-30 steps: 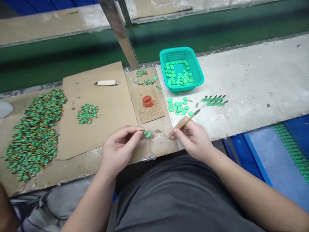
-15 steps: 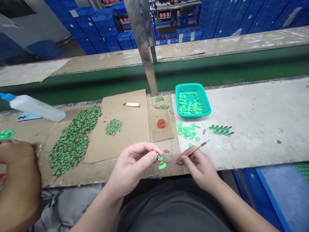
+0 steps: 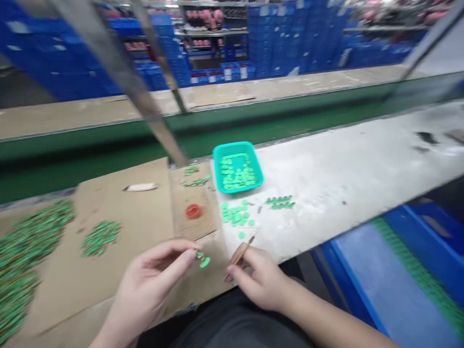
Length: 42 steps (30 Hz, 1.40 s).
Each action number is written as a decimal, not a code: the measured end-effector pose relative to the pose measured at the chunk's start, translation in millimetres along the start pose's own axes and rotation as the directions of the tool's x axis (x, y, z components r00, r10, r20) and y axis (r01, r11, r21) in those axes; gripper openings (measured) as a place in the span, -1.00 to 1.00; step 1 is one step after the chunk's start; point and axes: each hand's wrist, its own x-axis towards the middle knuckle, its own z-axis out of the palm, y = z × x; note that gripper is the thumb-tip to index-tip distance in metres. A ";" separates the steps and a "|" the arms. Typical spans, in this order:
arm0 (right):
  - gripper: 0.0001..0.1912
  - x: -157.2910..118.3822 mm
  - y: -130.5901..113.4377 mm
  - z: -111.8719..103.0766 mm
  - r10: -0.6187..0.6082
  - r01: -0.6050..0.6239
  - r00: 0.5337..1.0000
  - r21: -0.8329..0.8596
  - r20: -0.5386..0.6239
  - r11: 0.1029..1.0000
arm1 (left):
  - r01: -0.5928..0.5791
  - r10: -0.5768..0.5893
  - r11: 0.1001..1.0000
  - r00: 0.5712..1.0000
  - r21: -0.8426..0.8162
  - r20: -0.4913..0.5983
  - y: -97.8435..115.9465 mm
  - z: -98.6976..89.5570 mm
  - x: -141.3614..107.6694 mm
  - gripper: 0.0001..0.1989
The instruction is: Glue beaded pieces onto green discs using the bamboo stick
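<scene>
Between thumb and fingertips, my left hand (image 3: 154,275) pinches a small green figurine (image 3: 204,261) with a round green base. My right hand (image 3: 259,276) grips a thin paintbrush (image 3: 244,251), its tip pointing up and away to the right, apart from the figurine. Just beyond my hands stands a small red dish (image 3: 193,211) on a brown board. Loose green discs (image 3: 235,215) lie past the brush, in front of a turquoise basket (image 3: 216,169) holding more discs. To their right, small figures on green bases (image 3: 281,202) stand in rows. Motion blur softens details.
A large heap of small green pieces (image 3: 29,256) covers the left, with a smaller pile (image 3: 101,237) on cardboard (image 3: 145,227). A white-handled pointed tool (image 3: 141,187) lies behind. A metal post (image 3: 159,128) rises at the back. Blue bins (image 3: 357,263) stand low at right.
The view has swung right, so table items appear further left; the neighbouring person's arm and the white bottle are out of view. Both hands keep their holds on figurine and brush.
</scene>
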 end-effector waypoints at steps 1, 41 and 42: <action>-0.79 -3.4 -1.1 -4.9 -0.006 0.006 1.000 -0.004 -0.005 1.000 | -0.033 0.033 0.997 0.999 0.068 0.003 -3.0 3.8 7.6 -0.56; -0.70 -69.6 -33.5 -101.3 -0.046 0.039 0.901 -0.024 -0.432 0.999 | -0.466 0.205 0.622 0.872 0.629 0.444 -18.9 97.0 73.1 -0.75; -0.76 -68.3 -39.9 -101.8 -0.073 0.057 0.904 -0.049 -0.422 0.997 | -0.473 0.196 0.616 0.867 0.630 0.459 -18.0 101.0 72.8 -0.76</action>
